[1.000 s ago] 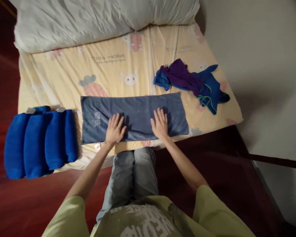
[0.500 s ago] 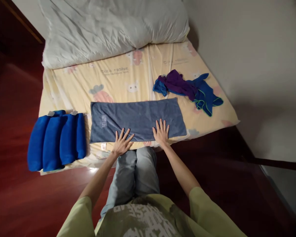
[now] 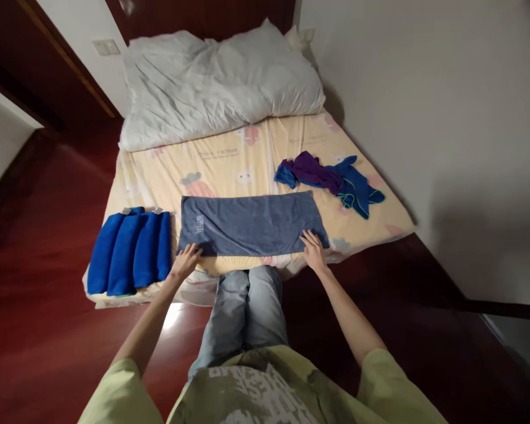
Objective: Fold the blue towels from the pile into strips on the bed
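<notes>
A grey-blue towel point(image 3: 256, 224) with white lettering near its left end lies spread flat along the near side of the bed. My left hand point(image 3: 186, 262) rests at the towel's near left corner, fingers reaching over the edge. At the near edge toward the right end is my right hand point(image 3: 313, 250), its fingers apart on the cloth. Neither hand lifts the towel. Whether the thumbs are tucked under the edge cannot be made out.
Left of the towel lie rolled blue cloths point(image 3: 128, 253) side by side. A crumpled heap of purple and blue cloth point(image 3: 315, 172) is at the right. The bed point(image 3: 159, 171) has a yellow patterned sheet, with a white quilt point(image 3: 221, 88) at its far end. A wall point(image 3: 424, 118) runs along the right.
My hands have moved apart along the near edge, the left to the towel's left corner, the right toward its right end. The view has tilted up, showing more beyond the bed.
</notes>
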`<state>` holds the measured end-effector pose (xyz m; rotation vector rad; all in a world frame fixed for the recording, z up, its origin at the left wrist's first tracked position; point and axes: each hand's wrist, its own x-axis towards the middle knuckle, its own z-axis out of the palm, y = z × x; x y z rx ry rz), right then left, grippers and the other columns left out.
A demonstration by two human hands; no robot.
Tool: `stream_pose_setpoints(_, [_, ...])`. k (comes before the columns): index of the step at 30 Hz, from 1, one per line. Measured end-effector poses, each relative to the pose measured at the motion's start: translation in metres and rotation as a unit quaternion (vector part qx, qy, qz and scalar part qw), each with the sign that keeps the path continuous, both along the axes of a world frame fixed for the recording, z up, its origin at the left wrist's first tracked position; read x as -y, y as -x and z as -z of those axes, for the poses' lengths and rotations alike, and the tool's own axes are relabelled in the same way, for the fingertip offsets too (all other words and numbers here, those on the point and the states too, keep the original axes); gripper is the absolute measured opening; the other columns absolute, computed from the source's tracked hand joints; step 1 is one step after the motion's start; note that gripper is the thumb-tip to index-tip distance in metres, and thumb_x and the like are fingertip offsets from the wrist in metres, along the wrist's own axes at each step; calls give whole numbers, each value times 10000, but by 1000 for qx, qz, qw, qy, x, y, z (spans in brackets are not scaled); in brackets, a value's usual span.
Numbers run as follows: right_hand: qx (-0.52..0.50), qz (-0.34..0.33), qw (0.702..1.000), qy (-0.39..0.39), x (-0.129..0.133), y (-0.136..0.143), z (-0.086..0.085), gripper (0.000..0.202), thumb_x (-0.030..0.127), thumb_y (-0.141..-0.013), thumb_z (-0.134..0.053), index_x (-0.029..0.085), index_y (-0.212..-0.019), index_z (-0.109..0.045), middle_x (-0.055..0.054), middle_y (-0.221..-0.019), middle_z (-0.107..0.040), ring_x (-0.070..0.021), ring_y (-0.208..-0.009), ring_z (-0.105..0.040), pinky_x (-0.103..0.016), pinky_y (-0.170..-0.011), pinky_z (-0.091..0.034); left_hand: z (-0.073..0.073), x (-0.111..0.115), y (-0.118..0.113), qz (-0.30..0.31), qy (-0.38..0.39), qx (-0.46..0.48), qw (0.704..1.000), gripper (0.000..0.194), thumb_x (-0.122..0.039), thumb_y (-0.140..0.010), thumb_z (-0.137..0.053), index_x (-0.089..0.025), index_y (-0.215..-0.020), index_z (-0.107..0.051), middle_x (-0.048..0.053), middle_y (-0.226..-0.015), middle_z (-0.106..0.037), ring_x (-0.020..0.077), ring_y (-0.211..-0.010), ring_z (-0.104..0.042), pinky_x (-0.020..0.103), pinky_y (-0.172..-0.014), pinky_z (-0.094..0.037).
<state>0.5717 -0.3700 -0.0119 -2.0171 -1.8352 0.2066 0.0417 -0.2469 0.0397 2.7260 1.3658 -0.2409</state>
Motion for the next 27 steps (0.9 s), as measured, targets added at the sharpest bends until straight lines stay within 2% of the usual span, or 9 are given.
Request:
stream_pose_setpoints(3, [45, 18, 997, 59, 23, -25, -2, 695, -3, -786, -476, 127, -1452, -627, -133, -1616, -499, -273, -1546, -414, -512, -1283, -353, 0, -4, 28, 0, 13, -25, 1000, 481, -49, -893, -423, -203, -1256, -697, 165, -1265, -658, 297, -1180, -619, 385, -880, -576])
stream_pose_setpoints(7, [72, 31, 989, 126, 33, -30, -2, 783, -27, -754, -495, 114, -1522, -548, -154, -1637, -462, -286, -1549, -412, -497, -1259, -389, 6, -8, 36, 5, -15, -10, 1000, 519, -8, -861, -401, -204, -1247, -687, 156, -1254, -668, 289, -1189, -623, 397, -928, -566])
stream_pose_setpoints(11, [106, 38, 979, 168, 32, -19, -6, 796, -6, -785, -485, 101, -1574, -475, -163, -1682, -379, -291, -1590, -332, -497, -1282, -343, 8, -12, 37, -7, 0, -1, 1000, 558, -2, -843, -394, -184, -1292, -671, 182, -1299, -662, 310, -1205, -627, 451, -986, -563])
stream_pose_setpoints(17, [134, 45, 968, 207, 32, -10, -10, 852, 71, -790, -554, 94, -1623, -375, -190, -1717, -285, -325, -1613, -264, -541, -1287, -309, 0, -10, 37, -17, 52, 30, 998, 509, -55, -824, -439, -196, -1244, -688, 141, -1157, -722, 246, -1098, -676, 385, -1027, -563])
stream_pose_setpoints(20, [141, 41, 965, 218, 32, -10, -11, 877, 85, -786, -579, 98, -1633, -351, -197, -1722, -266, -340, -1614, -255, -550, -1282, -310, -8, -5, 35, -35, 68, 7, 997, 465, -73, -855, -465, -210, -1231, -702, 132, -1205, -723, 225, -1120, -684, 347, -1038, -555])
stream_pose_setpoints(23, [139, 30, 962, 234, 31, -12, -14, 882, 80, -790, -583, 92, -1638, -341, -205, -1725, -249, -347, -1615, -250, -546, -1279, -317, -12, -5, 28, -51, 84, -29, 995, 409, -66, -854, -517, -221, -1167, -729, 127, -1225, -721, 232, -1132, -696, 319, -1002, -561])
stream_pose_setpoints(27, [137, 23, 956, 258, 28, -15, -17, 871, 57, -807, -570, 83, -1643, -325, -200, -1735, -218, -333, -1625, -223, -534, -1287, -302, -10, -11, 15, -63, 101, -77, 990, 290, -55, -819, -554, -188, -994, -744, 150, -1076, -742, 289, -1002, -738, 373, -855, -603])
